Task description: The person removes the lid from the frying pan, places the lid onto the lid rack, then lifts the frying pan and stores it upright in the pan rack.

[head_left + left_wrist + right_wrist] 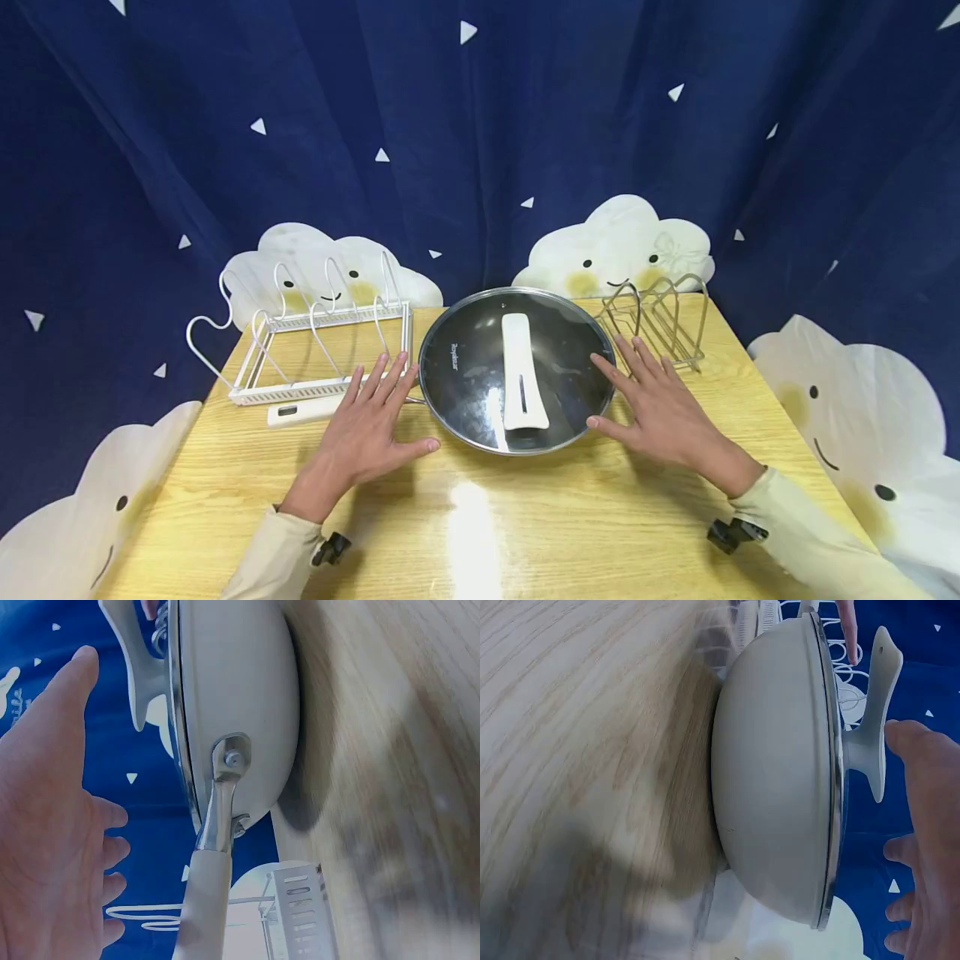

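A cream wok [247, 690] stands on the table, covered by a glass lid [465, 392] with a metal rim and a tall white lid handle [516, 358]. Its long white pan handle [307, 411] points left, in front of a white rack. My left hand [371, 437] hovers with spread fingers above the pan handle, holding nothing. On the other side, my right hand [660, 412] is spread palm down, its fingertips overlapping the lid's right edge in the head view. In the right wrist view that hand [937, 825] shows beside the lid handle, gripping nothing.
At the back left is the white wire rack [292, 390] with several curved dividers. A smaller metal rack [675, 333] stands at the back right, partly behind my right hand. The wooden table [570, 533] meets a dark blue curtain [480, 150] with cloud prints.
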A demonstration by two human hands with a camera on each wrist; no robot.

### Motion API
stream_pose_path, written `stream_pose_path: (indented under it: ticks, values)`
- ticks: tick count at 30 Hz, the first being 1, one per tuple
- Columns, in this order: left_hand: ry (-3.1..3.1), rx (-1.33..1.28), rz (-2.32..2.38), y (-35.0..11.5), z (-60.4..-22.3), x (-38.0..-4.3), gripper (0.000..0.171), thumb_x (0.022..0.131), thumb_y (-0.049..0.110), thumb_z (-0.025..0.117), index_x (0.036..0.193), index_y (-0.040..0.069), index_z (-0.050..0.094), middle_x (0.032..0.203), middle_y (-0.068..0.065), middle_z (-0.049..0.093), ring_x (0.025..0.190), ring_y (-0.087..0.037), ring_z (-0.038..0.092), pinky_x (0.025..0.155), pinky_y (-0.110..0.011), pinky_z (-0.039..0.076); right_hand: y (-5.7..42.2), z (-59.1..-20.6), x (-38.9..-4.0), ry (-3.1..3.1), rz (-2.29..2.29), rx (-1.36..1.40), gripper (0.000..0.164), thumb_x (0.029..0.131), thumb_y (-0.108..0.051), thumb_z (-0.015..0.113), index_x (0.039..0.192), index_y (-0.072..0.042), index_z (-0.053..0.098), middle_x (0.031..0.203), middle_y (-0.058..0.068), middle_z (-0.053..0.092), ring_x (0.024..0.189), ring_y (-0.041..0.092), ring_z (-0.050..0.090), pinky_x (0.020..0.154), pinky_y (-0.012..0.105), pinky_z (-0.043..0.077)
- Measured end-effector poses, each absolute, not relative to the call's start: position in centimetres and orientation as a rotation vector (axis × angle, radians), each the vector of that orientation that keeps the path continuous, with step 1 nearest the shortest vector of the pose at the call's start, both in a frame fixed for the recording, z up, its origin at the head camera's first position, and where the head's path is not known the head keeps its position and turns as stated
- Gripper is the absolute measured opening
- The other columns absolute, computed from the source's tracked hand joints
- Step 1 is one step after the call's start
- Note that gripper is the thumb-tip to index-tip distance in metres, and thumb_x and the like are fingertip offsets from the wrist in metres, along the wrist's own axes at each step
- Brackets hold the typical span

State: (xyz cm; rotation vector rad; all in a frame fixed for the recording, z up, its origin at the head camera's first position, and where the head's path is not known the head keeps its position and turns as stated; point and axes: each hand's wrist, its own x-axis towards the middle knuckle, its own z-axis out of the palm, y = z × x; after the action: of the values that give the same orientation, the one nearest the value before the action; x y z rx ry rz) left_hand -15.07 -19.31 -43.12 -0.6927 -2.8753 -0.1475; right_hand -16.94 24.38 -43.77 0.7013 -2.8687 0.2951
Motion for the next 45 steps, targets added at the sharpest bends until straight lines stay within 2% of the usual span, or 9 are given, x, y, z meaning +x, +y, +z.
stream_pose_path:
  ticks: [7, 12, 17, 22, 28, 33, 40, 45]
  values:
    - [-2.879, -0.784, -0.143, -19.7, -41.6, -15.3, 0.108, 0.086, 0.081, 0.053, 0.163, 0.011, 0.025, 0.171, -0.009, 0.016, 0.158, -0.031, 0.01, 0.126, -0.056, 0.01, 24.7, -42.1, -17.0, -2.88, 0.301, 0.754, 0.09, 0.091, -0.069, 0.061, 0.163, -0.025, 0.029, 0.171, 0.014, 0.004, 0.156, 0.041, 0.004, 0.117, 0.072, 0.016]
    - [-2.891, -0.841, -0.135, -20.3, -39.8, -15.8, 0.107, 0.087, 0.081, 0.052, 0.164, 0.013, 0.023, 0.172, -0.005, 0.011, 0.158, -0.029, 0.008, 0.127, -0.054, 0.009, 24.6, -40.5, -17.2, -2.885, 0.463, 0.813, 0.084, 0.094, -0.059, 0.065, 0.162, -0.023, 0.031, 0.171, 0.014, 0.01, 0.155, 0.042, 0.011, 0.114, 0.07, 0.026]
    - [-2.927, -0.843, -0.145, -21.6, -38.0, -16.2, 0.104, 0.088, 0.079, 0.053, 0.164, 0.015, 0.02, 0.171, -0.006, 0.014, 0.157, -0.03, 0.013, 0.126, -0.054, 0.011, 24.1, -38.9, -17.8, -2.928, 0.651, 0.831, 0.079, 0.097, -0.055, 0.064, 0.162, -0.03, 0.028, 0.172, 0.007, 0.008, 0.155, 0.041, 0.015, 0.108, 0.07, 0.036]
    - [-2.969, -0.801, -0.168, -23.1, -37.2, -16.7, 0.103, 0.088, 0.078, 0.055, 0.164, 0.016, 0.023, 0.169, -0.008, 0.023, 0.156, -0.03, 0.021, 0.125, -0.057, 0.016, 23.1, -38.1, -18.4, -2.953, 0.752, 0.844, 0.076, 0.097, -0.055, 0.063, 0.162, -0.036, 0.027, 0.172, 0.003, 0.007, 0.155, 0.038, 0.017, 0.11, 0.068, 0.035]
    - [-2.974, -0.778, -0.246, -25.0, -37.7, -17.6, 0.099, 0.086, 0.074, 0.062, 0.16, 0.014, 0.034, 0.158, -0.015, 0.043, 0.147, -0.037, 0.039, 0.118, -0.062, 0.029, 21.8, -37.8, -18.8, -2.966, 0.879, 0.866, 0.077, 0.098, -0.055, 0.062, 0.162, -0.033, 0.026, 0.172, 0.005, 0.009, 0.154, 0.04, 0.018, 0.112, 0.071, 0.03]
    - [-2.954, -0.773, -0.285, -26.1, -38.4, -18.0, 0.097, 0.084, 0.072, 0.067, 0.157, 0.012, 0.041, 0.152, -0.017, 0.051, 0.138, -0.039, 0.05, 0.113, -0.058, 0.039, 20.9, -37.9, -18.8, -2.937, 1.042, 0.866, 0.076, 0.098, -0.049, 0.064, 0.162, -0.031, 0.027, 0.171, 0.004, 0.014, 0.155, 0.038, 0.017, 0.113, 0.072, 0.026]
    - [-2.978, -0.717, -0.346, -27.0, -39.2, -18.4, 0.095, 0.083, 0.07, 0.071, 0.155, 0.014, 0.044, 0.147, -0.016, 0.057, 0.13, -0.041, 0.056, 0.106, -0.057, 0.046, 19.9, -38.5, -18.8, -2.873, 1.432, 0.825, 0.077, 0.098, -0.04, 0.069, 0.162, -0.027, 0.027, 0.167, 0.009, 0.026, 0.151, 0.038, 0.029, 0.113, 0.06, 0.04]
    - [-2.998, -0.685, -0.368, -27.6, -39.8, -18.6, 0.094, 0.084, 0.073, 0.067, 0.154, 0.015, 0.045, 0.143, -0.02, 0.059, 0.128, -0.042, 0.057, 0.102, -0.06, 0.047, 19.2, -39.1, -18.7, -2.803, 1.644, 0.816, 0.078, 0.098, -0.032, 0.07, 0.162, -0.025, 0.026, 0.167, 0.01, 0.024, 0.151, 0.039, 0.029, 0.115, 0.056, 0.039]
